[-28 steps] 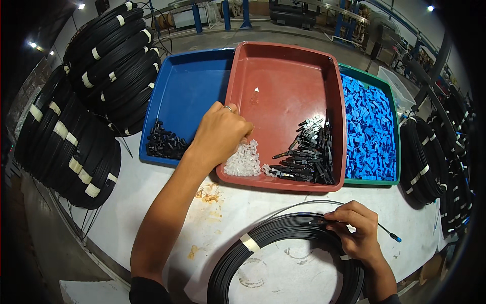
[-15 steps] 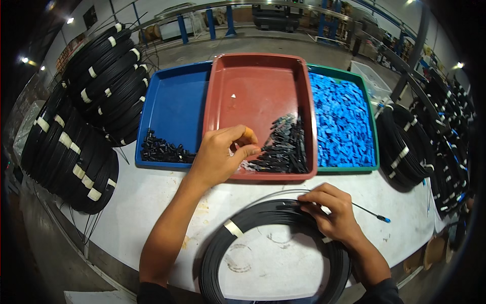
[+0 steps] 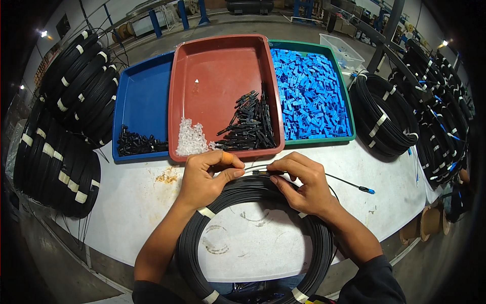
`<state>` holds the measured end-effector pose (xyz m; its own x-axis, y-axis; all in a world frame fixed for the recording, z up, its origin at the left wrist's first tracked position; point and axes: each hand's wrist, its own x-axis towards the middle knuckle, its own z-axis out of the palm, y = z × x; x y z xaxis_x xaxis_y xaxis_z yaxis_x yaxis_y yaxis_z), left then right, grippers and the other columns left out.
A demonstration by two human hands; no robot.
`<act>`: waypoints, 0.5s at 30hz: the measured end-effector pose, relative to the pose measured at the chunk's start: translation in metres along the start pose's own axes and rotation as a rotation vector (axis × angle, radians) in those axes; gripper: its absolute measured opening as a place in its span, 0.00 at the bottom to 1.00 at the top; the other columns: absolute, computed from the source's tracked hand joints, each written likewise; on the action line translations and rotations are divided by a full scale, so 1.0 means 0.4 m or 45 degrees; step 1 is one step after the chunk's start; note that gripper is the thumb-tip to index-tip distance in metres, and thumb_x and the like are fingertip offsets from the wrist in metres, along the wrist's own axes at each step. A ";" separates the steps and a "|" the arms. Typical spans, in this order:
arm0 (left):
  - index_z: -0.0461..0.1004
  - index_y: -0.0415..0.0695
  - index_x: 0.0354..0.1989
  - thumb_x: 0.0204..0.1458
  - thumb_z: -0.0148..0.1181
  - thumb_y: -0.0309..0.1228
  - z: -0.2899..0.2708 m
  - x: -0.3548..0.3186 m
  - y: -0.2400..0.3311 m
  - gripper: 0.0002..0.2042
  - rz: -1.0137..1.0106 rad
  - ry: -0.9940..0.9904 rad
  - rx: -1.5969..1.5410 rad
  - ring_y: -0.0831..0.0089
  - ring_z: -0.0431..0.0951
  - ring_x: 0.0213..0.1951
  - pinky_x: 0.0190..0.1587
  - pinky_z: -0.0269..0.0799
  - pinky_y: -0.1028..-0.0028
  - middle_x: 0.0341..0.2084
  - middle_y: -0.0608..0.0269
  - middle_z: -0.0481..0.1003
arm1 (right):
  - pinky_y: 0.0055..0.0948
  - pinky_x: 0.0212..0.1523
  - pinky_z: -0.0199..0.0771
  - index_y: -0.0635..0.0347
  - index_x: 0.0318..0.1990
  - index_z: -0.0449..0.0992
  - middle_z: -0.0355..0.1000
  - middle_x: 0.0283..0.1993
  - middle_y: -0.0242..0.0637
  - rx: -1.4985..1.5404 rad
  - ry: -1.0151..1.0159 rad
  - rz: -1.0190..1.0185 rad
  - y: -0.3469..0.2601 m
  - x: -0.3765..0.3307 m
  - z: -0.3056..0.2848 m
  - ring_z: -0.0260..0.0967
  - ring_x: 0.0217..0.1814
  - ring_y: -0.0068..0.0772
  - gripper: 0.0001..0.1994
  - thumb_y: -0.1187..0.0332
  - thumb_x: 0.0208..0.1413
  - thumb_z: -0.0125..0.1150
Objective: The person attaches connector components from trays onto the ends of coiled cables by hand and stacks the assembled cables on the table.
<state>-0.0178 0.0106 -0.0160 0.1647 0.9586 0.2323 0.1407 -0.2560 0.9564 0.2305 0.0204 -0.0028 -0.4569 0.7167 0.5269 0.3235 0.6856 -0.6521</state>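
Head view: the white tabletop (image 3: 147, 202) gives way at its near edge under the coil of black cable (image 3: 187, 248), whose lowest part hangs past that edge toward the person's lap. Bare white surface shows left of the coil, inside its ring and toward the right-hand edge.

Over the coil's far side, the right hand (image 3: 298, 182) grips a slim black connector (image 3: 260, 173) between thumb and forefinger. The left hand (image 3: 212, 175) faces it, thumb and forefinger drawn near each other; I cannot tell whether anything sits between them. A thin cable (image 3: 349, 183) with a blue tip (image 3: 371, 191) runs out to the right of the right hand.

Just beyond the hands, three trays bound the far side. The blue tray (image 3: 144, 96) holds small black parts (image 3: 139, 142); the red tray (image 3: 228, 61), small translucent white pieces (image 3: 191, 139) beside dark slender parts (image 3: 250, 121); the green tray (image 3: 304, 46), blue clips (image 3: 311, 96). Stacked black coils (image 3: 55, 164) crowd the left, and another banded coil (image 3: 382, 114) stands at the right.
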 end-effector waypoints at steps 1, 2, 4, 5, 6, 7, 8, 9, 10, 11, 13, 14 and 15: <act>0.82 0.33 0.36 0.51 0.71 0.18 0.006 -0.003 -0.001 0.05 0.057 0.021 -0.023 0.76 0.82 0.36 0.43 0.78 0.77 0.33 0.57 0.82 | 0.33 0.39 0.78 0.66 0.43 0.81 0.76 0.37 0.44 0.008 -0.006 -0.010 0.000 -0.001 0.000 0.78 0.37 0.42 0.11 0.81 0.50 0.67; 0.83 0.34 0.37 0.51 0.71 0.19 0.009 -0.006 -0.001 0.06 0.115 0.044 -0.045 0.77 0.82 0.35 0.41 0.79 0.77 0.32 0.59 0.83 | 0.33 0.39 0.78 0.66 0.43 0.81 0.76 0.37 0.44 0.010 -0.010 -0.007 -0.001 -0.001 0.000 0.78 0.37 0.42 0.11 0.81 0.50 0.67; 0.82 0.33 0.37 0.51 0.71 0.18 0.005 -0.009 0.011 0.06 0.119 0.015 -0.019 0.75 0.83 0.37 0.43 0.79 0.76 0.34 0.57 0.83 | 0.33 0.39 0.78 0.65 0.43 0.81 0.76 0.37 0.44 0.005 0.006 -0.020 -0.002 -0.002 -0.002 0.78 0.37 0.41 0.11 0.81 0.50 0.67; 0.81 0.31 0.37 0.52 0.70 0.16 0.004 -0.010 0.015 0.06 0.128 -0.016 0.009 0.73 0.83 0.39 0.45 0.80 0.75 0.35 0.55 0.82 | 0.33 0.39 0.78 0.65 0.43 0.81 0.76 0.37 0.44 0.006 0.001 -0.017 -0.003 -0.002 -0.004 0.78 0.37 0.41 0.11 0.81 0.50 0.67; 0.81 0.31 0.37 0.52 0.70 0.16 0.005 -0.010 0.014 0.06 0.123 -0.013 0.006 0.73 0.83 0.39 0.45 0.80 0.75 0.35 0.55 0.82 | 0.33 0.38 0.78 0.65 0.43 0.81 0.76 0.37 0.43 0.002 -0.003 -0.016 -0.004 -0.002 -0.005 0.78 0.36 0.41 0.11 0.81 0.51 0.67; 0.82 0.32 0.37 0.52 0.70 0.16 0.004 -0.010 0.012 0.06 0.124 -0.011 0.009 0.73 0.83 0.39 0.45 0.80 0.75 0.35 0.55 0.82 | 0.32 0.37 0.78 0.65 0.43 0.81 0.76 0.36 0.43 -0.001 -0.004 -0.016 -0.005 -0.001 -0.004 0.77 0.36 0.40 0.11 0.81 0.51 0.68; 0.82 0.32 0.38 0.51 0.70 0.16 0.004 -0.011 0.011 0.06 0.125 -0.008 0.012 0.73 0.83 0.38 0.44 0.80 0.75 0.36 0.55 0.82 | 0.32 0.37 0.78 0.65 0.43 0.81 0.76 0.36 0.43 0.001 -0.007 -0.014 -0.005 -0.002 -0.003 0.77 0.36 0.40 0.11 0.81 0.51 0.68; 0.82 0.32 0.38 0.51 0.70 0.16 0.003 -0.012 0.010 0.06 0.122 -0.006 0.012 0.73 0.83 0.38 0.44 0.80 0.75 0.36 0.55 0.82 | 0.32 0.37 0.78 0.65 0.43 0.82 0.76 0.36 0.43 0.013 -0.011 -0.002 -0.005 -0.003 -0.001 0.77 0.35 0.39 0.11 0.81 0.51 0.68; 0.82 0.32 0.38 0.51 0.70 0.15 0.002 -0.012 0.011 0.06 0.122 -0.016 0.029 0.73 0.83 0.38 0.44 0.81 0.75 0.36 0.54 0.82 | 0.32 0.36 0.77 0.65 0.43 0.82 0.76 0.36 0.42 0.023 -0.013 0.009 -0.006 -0.002 -0.001 0.77 0.35 0.39 0.11 0.81 0.51 0.68; 0.82 0.33 0.37 0.51 0.70 0.15 0.001 -0.011 0.011 0.07 0.123 -0.026 0.046 0.73 0.83 0.39 0.45 0.81 0.75 0.36 0.54 0.83 | 0.32 0.36 0.77 0.65 0.43 0.82 0.76 0.36 0.42 0.023 -0.014 0.008 -0.005 -0.002 0.000 0.77 0.35 0.39 0.11 0.81 0.51 0.68; 0.82 0.33 0.37 0.50 0.71 0.15 0.001 -0.010 0.007 0.07 0.137 -0.039 0.043 0.72 0.83 0.39 0.45 0.81 0.74 0.36 0.54 0.83 | 0.31 0.35 0.77 0.65 0.43 0.82 0.76 0.36 0.42 0.015 -0.008 -0.030 -0.001 -0.003 0.002 0.77 0.34 0.38 0.11 0.81 0.51 0.68; 0.82 0.34 0.37 0.50 0.71 0.15 0.001 -0.010 0.004 0.07 0.151 -0.052 0.040 0.72 0.83 0.39 0.45 0.81 0.74 0.36 0.54 0.83 | 0.31 0.35 0.77 0.65 0.43 0.82 0.76 0.36 0.42 0.015 -0.008 -0.029 -0.002 -0.003 0.002 0.77 0.34 0.38 0.11 0.81 0.51 0.68; 0.82 0.34 0.37 0.50 0.71 0.15 0.002 -0.010 0.005 0.07 0.150 -0.052 0.040 0.72 0.83 0.39 0.45 0.81 0.74 0.36 0.54 0.83 | 0.31 0.35 0.77 0.65 0.43 0.82 0.76 0.36 0.42 0.029 -0.004 -0.011 -0.005 -0.002 0.002 0.77 0.34 0.38 0.11 0.81 0.51 0.68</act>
<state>-0.0176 0.0062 -0.0153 0.2218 0.9158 0.3349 0.1485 -0.3711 0.9166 0.2296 0.0183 -0.0022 -0.4622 0.7105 0.5307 0.3007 0.6885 -0.6599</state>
